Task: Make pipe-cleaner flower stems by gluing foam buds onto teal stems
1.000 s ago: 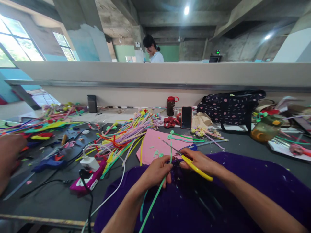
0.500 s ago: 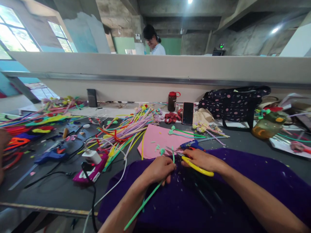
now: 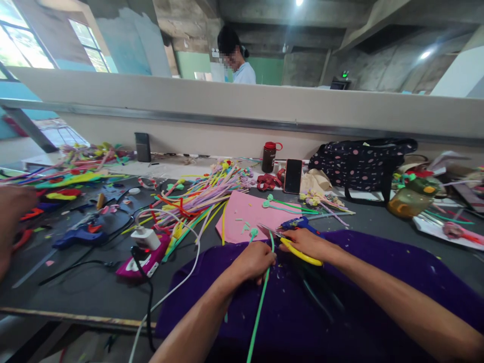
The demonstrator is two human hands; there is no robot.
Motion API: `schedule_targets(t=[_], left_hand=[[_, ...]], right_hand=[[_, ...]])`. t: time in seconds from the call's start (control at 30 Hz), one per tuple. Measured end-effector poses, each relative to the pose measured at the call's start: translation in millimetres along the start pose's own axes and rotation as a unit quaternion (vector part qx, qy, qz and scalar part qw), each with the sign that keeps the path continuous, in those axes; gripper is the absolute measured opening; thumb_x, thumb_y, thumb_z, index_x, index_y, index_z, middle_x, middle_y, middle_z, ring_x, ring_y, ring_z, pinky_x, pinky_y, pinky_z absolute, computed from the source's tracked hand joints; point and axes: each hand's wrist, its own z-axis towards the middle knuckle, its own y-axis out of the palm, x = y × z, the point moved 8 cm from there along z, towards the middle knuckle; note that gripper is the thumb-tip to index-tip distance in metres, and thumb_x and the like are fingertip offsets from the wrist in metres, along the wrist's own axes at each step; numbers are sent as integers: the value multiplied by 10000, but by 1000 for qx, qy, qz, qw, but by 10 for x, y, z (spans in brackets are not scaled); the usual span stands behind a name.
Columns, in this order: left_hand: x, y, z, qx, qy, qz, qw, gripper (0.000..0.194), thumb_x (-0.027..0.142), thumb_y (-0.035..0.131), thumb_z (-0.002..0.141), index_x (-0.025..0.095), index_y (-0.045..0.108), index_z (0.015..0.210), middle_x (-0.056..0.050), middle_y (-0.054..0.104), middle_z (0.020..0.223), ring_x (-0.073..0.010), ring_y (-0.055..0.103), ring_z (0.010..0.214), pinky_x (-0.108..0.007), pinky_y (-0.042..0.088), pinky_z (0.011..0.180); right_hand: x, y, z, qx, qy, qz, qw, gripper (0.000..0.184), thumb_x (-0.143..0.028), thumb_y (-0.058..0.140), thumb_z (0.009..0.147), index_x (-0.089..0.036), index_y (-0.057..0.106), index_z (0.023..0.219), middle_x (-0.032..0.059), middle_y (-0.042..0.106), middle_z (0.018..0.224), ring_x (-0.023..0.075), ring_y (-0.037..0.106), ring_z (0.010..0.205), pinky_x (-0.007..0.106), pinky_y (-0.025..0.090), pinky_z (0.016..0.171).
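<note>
My left hand (image 3: 254,261) is closed, pinching a mint-green pipe cleaner (image 3: 260,307). Its short end stands up past my fingers and its long end hangs down over the dark purple cloth (image 3: 363,252). A small green curl (image 3: 253,232) sticks up just above that hand. In my right hand (image 3: 304,243) are scissors (image 3: 298,252) with yellow handles, the blades reaching left to the pipe cleaner's upper end; I cannot tell whether they touch it. Behind the hands, a pink sheet (image 3: 236,209) bears short green snippets (image 3: 245,225). A blue glue gun (image 3: 293,223) lies just beyond my right hand.
A heap of coloured pipe cleaners (image 3: 212,196), a magenta power strip (image 3: 149,257) with cables and another glue gun (image 3: 81,236) lie to the left. A co-worker's hand (image 3: 13,217) is at the left edge. Behind stand a phone (image 3: 293,176), a bottle (image 3: 269,157) and a bag (image 3: 359,169).
The pipe cleaner's long end has swung from lower left to nearly straight down. The scissors have shifted slightly left. At the left edge, the co-worker's hand has come further into view.
</note>
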Motion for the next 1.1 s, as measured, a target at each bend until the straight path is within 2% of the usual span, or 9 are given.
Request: schedule_targets(t=[0.1,0.17,0.33,0.43,0.57,0.73,0.9,1.1], left_hand=[[4,-22,-17,1,-1,-8,1000,245,311,379,752,153,551,679,37,472,372,-114,487,319,-185,323,347],[28,-64,-28,12,10,-36,999,239,308,376,756,154,547,695,25,527,428,-106,484,325,-185,314,341],[89,-269,-54,87,42,-141,985,285,372,372,793,147,545,825,8,605,549,-79,452,325,-177,305,332],[76,-314,-50,104,41,-175,978,347,415,384,798,144,525,964,12,607,558,-79,441,320,-172,281,303],[59,-280,-33,90,42,-185,978,380,397,387,805,158,463,1091,23,600,549,-87,454,323,-166,275,290],[94,-237,-39,63,56,-157,984,260,338,388,803,167,489,971,30,583,516,-86,447,323,-170,302,316],[110,-228,-53,57,45,-126,989,175,314,383,792,177,477,847,31,580,511,-86,443,321,-179,306,342],[125,-222,-76,59,41,-115,991,175,337,389,779,186,475,801,40,563,493,-92,424,314,-197,299,357]], right_hand=[[33,-71,-19,5,5,2,1000,359,-454,491,781,-173,644,942,53,665,837,199,599,722,266,420,622],[51,-152,-62,23,4,19,1000,382,-471,487,779,-180,618,991,49,657,868,198,595,739,267,422,629],[5,-314,-190,66,-23,106,992,467,-472,529,759,-180,510,1122,46,628,940,197,578,790,272,430,669],[-40,-301,-217,65,-36,132,988,482,-468,543,753,-172,495,1129,44,626,928,193,571,781,273,431,668],[-41,-230,-227,60,-40,140,987,502,-461,570,736,-177,498,1144,51,621,972,202,569,823,282,429,704],[-26,-186,-269,60,-33,126,990,487,-457,580,727,-214,503,1142,36,621,965,197,573,816,281,428,708],[-37,-167,-290,56,-12,102,993,550,-500,580,708,-234,490,1180,46,621,982,209,575,819,283,430,682],[-44,-155,-289,59,-19,109,992,567,-516,569,714,-231,482,1196,49,621,988,207,576,819,277,430,674]])
